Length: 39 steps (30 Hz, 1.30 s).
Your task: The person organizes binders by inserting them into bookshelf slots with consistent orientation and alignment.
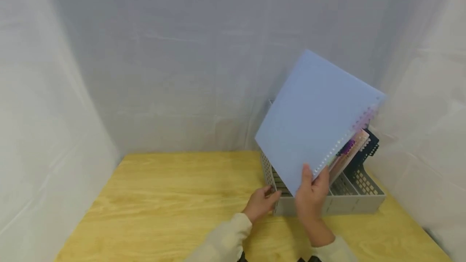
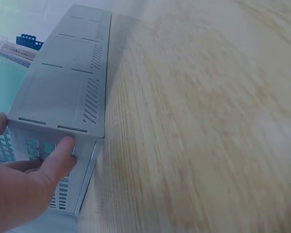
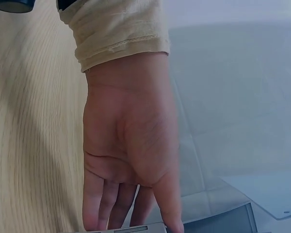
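In the head view, my right hand pinches the lower corner of a tilted light blue notebook, thumb on its front. Small rings or holes run along its edge. Behind and below it stands a grey file organizer with perforated walls and dividers. My left hand holds the organizer's front left corner. In the left wrist view, the left hand has its fingers on the organizer's slotted end wall. The right wrist view shows the left hand's palm, its fingertips at the organizer's edge.
More notebooks, pink and purple, stand in the organizer beside a dark navy perforated one. The organizer sits at the right of a wooden table. Pale sheeting hangs at the back and both sides.
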### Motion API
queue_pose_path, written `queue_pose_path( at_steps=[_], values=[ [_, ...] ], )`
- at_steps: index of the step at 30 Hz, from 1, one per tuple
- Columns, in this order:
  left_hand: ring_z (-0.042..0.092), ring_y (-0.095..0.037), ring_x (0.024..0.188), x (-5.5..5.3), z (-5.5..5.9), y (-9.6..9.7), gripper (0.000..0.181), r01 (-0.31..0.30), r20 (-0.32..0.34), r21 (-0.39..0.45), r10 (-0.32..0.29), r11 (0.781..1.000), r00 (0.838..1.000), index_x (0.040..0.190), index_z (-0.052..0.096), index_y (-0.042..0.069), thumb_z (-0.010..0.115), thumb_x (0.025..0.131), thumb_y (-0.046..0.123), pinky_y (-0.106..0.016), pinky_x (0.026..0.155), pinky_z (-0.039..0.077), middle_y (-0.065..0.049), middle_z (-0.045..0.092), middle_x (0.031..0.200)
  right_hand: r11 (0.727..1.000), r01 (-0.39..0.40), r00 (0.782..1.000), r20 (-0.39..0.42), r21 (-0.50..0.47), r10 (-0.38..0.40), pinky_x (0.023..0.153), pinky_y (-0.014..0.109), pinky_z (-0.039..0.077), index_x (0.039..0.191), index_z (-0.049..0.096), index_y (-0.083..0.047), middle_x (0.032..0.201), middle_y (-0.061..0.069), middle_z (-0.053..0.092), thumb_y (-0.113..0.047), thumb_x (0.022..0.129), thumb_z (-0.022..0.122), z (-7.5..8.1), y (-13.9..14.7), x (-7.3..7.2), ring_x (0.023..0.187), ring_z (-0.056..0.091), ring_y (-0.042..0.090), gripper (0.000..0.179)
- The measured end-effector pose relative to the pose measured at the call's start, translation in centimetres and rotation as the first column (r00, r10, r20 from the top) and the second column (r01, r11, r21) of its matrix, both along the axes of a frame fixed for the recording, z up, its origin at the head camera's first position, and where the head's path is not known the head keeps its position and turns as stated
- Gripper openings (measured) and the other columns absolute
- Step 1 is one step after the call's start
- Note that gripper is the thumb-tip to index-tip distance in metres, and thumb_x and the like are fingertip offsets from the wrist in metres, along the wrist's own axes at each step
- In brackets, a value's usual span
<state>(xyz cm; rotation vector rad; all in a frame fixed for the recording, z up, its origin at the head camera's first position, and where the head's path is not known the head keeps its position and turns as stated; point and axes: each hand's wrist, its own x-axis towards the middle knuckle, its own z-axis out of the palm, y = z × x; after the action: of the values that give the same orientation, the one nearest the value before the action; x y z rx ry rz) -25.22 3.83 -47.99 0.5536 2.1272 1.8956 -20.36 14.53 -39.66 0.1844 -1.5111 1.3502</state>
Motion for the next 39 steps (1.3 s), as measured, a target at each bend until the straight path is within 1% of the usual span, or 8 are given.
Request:
queue_pose_path(
  at_steps=[4, 8, 14, 19, 21, 29, 35, 39],
  values=[
    [0.064, -0.034, 0.102, -0.1, -0.1, 0.6, 0.056, -0.025, 0.017, 0.004, 0.025, 1.0, 1.0, 0.131, 0.048, -0.016, 0.064, 0.095, 0.024, -0.036, 0.073, 0.059, -0.03, 0.057, 0.124, 1.0, 0.012, 1.0, -0.002, -0.005, -0.012, 0.09, 0.021, 0.049, 0.129, 0.048, 0.011, 0.117, -0.001, 0.059, 0.002, 0.1, 0.045, -0.3, 0.5, 0.0, 0.107, 0.058, 0.015, 0.03],
    [0.066, -0.025, 0.088, -0.2, -0.1, 0.8, 0.042, -0.033, -0.006, 0.008, 0.033, 0.999, 0.999, 0.119, 0.058, -0.012, 0.067, 0.093, 0.019, -0.034, 0.066, 0.059, -0.024, 0.064, 0.112, 0.999, 0.034, 0.999, -0.02, 0.002, -0.034, 0.091, 0.021, 0.047, 0.134, 0.046, 0.007, 0.121, 0.002, 0.057, 0.003, 0.1, 0.044, -0.3, 1.0, 0.2, 0.111, 0.056, 0.017, 0.035],
    [0.065, -0.038, 0.102, -0.3, 0.0, 0.6, 0.05, -0.011, -0.007, 0.061, 0.011, 0.998, 1.0, 0.129, 0.05, -0.016, 0.066, 0.093, 0.014, -0.042, 0.07, 0.06, -0.033, 0.058, 0.123, 0.997, 0.078, 0.994, -0.072, 0.018, -0.076, 0.094, 0.022, 0.045, 0.136, 0.045, 0.008, 0.12, 0.0, 0.056, 0.007, 0.098, 0.044, -0.3, 1.7, -0.1, 0.11, 0.054, 0.016, 0.038],
    [0.066, -0.034, 0.099, -0.4, -0.2, 0.6, 0.04, 0.011, -0.025, 0.088, -0.009, 0.996, 1.0, 0.124, 0.057, -0.012, 0.065, 0.093, 0.012, -0.043, 0.068, 0.06, -0.029, 0.061, 0.12, 0.997, 0.072, 0.99, -0.126, 0.022, -0.069, 0.1, 0.026, 0.043, 0.141, 0.04, 0.006, 0.128, 0.004, 0.054, 0.011, 0.097, 0.041, -0.1, 2.0, -0.2, 0.116, 0.052, 0.02, 0.045],
    [0.066, -0.033, 0.098, -0.4, -0.1, 0.6, 0.041, 0.011, -0.027, 0.091, -0.009, 0.996, 1.0, 0.126, 0.055, -0.012, 0.065, 0.094, 0.012, -0.043, 0.067, 0.06, -0.029, 0.061, 0.121, 0.997, 0.075, 0.988, -0.137, 0.021, -0.072, 0.1, 0.026, 0.043, 0.142, 0.041, 0.006, 0.128, 0.005, 0.054, 0.01, 0.097, 0.041, 0.1, 2.0, -0.1, 0.117, 0.052, 0.021, 0.045],
    [0.063, -0.039, 0.107, -0.2, 0.1, 0.7, 0.053, 0.017, 0.011, 0.094, -0.018, 0.995, 1.0, 0.134, 0.048, -0.013, 0.065, 0.094, 0.016, -0.046, 0.07, 0.059, -0.033, 0.052, 0.131, 0.989, 0.144, 0.985, -0.089, -0.028, -0.146, 0.096, 0.024, 0.043, 0.134, 0.045, 0.006, 0.121, -0.004, 0.055, 0.004, 0.099, 0.042, 0.3, 2.1, 0.3, 0.112, 0.053, 0.018, 0.035],
    [0.058, -0.039, 0.115, -0.3, -0.3, 0.6, 0.061, 0.032, 0.053, 0.077, -0.036, 0.997, 0.998, 0.142, 0.038, -0.012, 0.063, 0.096, 0.021, -0.045, 0.076, 0.059, -0.031, 0.047, 0.138, 0.989, 0.135, 0.986, -0.088, -0.058, -0.14, 0.106, 0.03, 0.039, 0.142, 0.039, 0.001, 0.131, 0.004, 0.052, 0.002, 0.1, 0.04, 0.4, 2.7, 0.3, 0.123, 0.048, 0.023, 0.042],
    [0.06, -0.04, 0.113, -0.5, -0.4, 0.6, 0.061, 0.025, 0.05, 0.081, -0.029, 0.996, 0.998, 0.141, 0.039, -0.012, 0.064, 0.096, 0.02, -0.046, 0.076, 0.059, -0.031, 0.048, 0.137, 0.986, 0.147, 0.984, -0.091, -0.082, -0.154, 0.106, 0.031, 0.039, 0.142, 0.038, 0.001, 0.131, 0.004, 0.051, 0.001, 0.1, 0.04, 0.5, 3.0, 0.2, 0.122, 0.048, 0.024, 0.041]
  ],
)
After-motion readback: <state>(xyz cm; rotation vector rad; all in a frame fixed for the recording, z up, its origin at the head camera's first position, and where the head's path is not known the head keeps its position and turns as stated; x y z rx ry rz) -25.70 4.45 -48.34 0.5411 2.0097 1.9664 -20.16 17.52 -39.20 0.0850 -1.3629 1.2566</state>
